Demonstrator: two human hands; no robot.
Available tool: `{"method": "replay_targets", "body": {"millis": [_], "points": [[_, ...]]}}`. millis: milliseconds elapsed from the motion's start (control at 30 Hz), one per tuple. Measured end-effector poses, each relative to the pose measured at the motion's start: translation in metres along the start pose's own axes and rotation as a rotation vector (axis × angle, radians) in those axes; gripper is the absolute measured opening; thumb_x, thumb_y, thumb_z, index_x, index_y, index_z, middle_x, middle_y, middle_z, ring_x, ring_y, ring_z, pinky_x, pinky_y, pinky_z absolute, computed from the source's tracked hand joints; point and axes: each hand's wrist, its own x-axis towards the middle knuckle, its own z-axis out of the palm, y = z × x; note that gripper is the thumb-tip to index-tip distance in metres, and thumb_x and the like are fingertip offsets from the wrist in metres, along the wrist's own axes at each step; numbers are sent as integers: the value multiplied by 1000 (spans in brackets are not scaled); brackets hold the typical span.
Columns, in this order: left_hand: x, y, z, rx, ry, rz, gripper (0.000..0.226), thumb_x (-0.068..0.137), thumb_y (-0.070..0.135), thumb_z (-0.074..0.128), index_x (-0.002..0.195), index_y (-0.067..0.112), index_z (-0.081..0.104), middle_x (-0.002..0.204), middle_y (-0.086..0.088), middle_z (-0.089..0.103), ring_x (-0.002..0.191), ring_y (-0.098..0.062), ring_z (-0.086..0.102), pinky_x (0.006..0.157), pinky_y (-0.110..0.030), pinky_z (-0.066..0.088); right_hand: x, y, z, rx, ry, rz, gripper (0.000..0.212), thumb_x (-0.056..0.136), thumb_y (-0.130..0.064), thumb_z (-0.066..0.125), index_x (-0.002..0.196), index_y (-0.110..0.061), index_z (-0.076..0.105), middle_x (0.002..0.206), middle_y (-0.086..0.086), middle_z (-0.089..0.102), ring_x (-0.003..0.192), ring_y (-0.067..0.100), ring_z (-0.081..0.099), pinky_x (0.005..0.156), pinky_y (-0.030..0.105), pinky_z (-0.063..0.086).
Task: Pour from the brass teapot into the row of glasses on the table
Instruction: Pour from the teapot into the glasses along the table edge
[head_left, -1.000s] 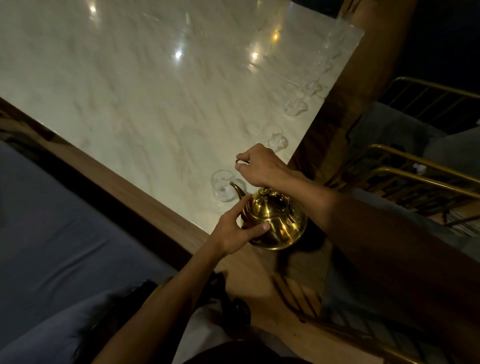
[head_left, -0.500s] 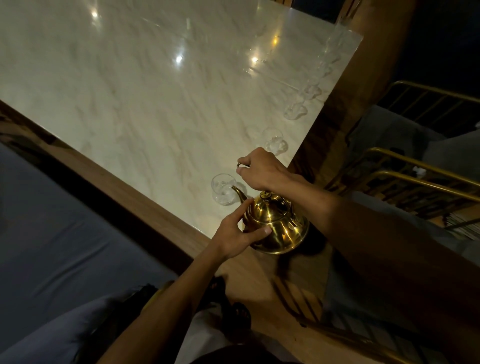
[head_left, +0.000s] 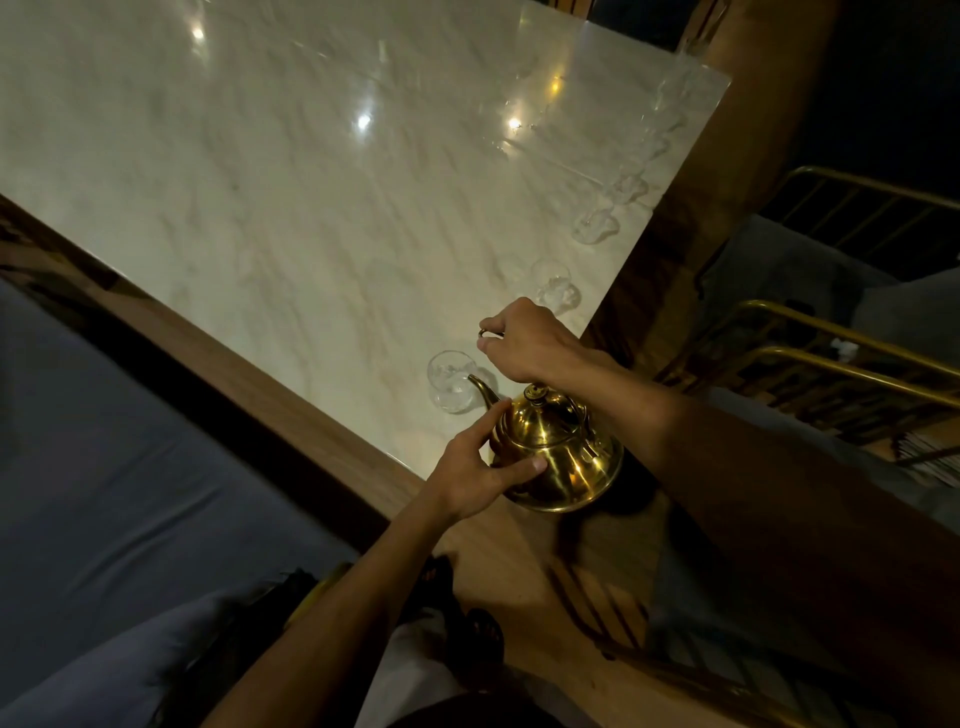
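Dim, warm light | overhead lamps glare on marble table (head_left: 311, 208) | dark surroundings | soft blur, wide-angle edge distortion

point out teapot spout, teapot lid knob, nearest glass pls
teapot spout (head_left: 480, 388), head view, on the curved neck just below the tip.
teapot lid knob (head_left: 535, 393), head view, on the top of the knob.
nearest glass (head_left: 451, 382), head view, on the clear bowl left of the spout.

Looks like a dim lounge or restaurant seating area

Long polished marble table (head_left: 311, 197) with a wood edge, ceiling lights reflecting off it, gold metal-framed chairs (head_left: 831, 358) with grey cushions on the right, a grey upholstered bench (head_left: 104, 467) on the left, wood floor underneath.
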Motion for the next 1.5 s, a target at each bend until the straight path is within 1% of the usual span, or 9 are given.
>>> {"method": "replay_targets", "body": {"millis": [100,200,367,667,1067,1267,1400,1467,1500], "points": [[-1,-1,0,-7,9,-2,96,69,63,82,152,40,38,149,15,51,141,-10,45,117,-46,40,-1,0,-1,0,-5,-14,42,100,-24,56,140,-12,60,148,6,56,135,25,53,109,34,44],[-1,-1,-1,3,4,-5,96,68,64,81,151,42,38,148,16,52,140,-10,46,116,-46,41,-1,-1,0,-5,-7,-9,42,100,-25,56,141,-14,59,148,6,56,135,26,53,108,33,44],[-1,0,-2,4,4,-4,92,72,56,83,151,40,38,147,15,53,139,-9,46,116,-43,40,0,-2,0,1,-3,10,42,100,-25,56,141,-15,60,147,6,57,134,26,54,107,34,45],[-1,3,-3,18,-6,-6,93,70,63,81,150,43,38,147,15,53,139,-12,46,115,-48,42,-3,-2,-2,17,8,19,43,100,-25,56,142,-16,58,148,6,56,134,26,54,106,34,46],[0,6,-3,33,-7,7,97,67,68,80,151,43,37,147,14,53,138,-13,48,114,-48,43,-5,0,-4,39,16,11,43,100,-24,56,142,-15,58,148,6,56,134,26,54,105,33,46],[-1,8,-2,45,10,4,99,65,70,80,150,44,37,147,14,52,137,-14,48,113,-47,44,-9,5,-6,65,26,-25,43,100,-23,55,141,-13,59,149,6,55,136,26,52,109,36,45],[0,10,-2,69,30,25,98,69,59,82,153,40,35,149,10,51,139,-15,47,113,-45,44,-12,14,-5,135,60,-25,44,99,-28,57,141,-16,60,147,3,57,136,22,53,107,33,43],[1,12,0,81,37,42,90,74,48,85,150,41,37,148,9,51,136,-14,47,111,-38,45,-14,20,-5,171,81,-37,43,99,-29,58,140,-17,61,146,3,58,137,21,52,110,33,41],[2,14,1,95,43,54,87,75,43,85,147,44,37,145,10,52,133,-12,48,108,-32,45,-16,23,-5,190,92,-45,43,98,-29,59,140,-17,61,146,2,58,138,20,51,112,33,41]]}}
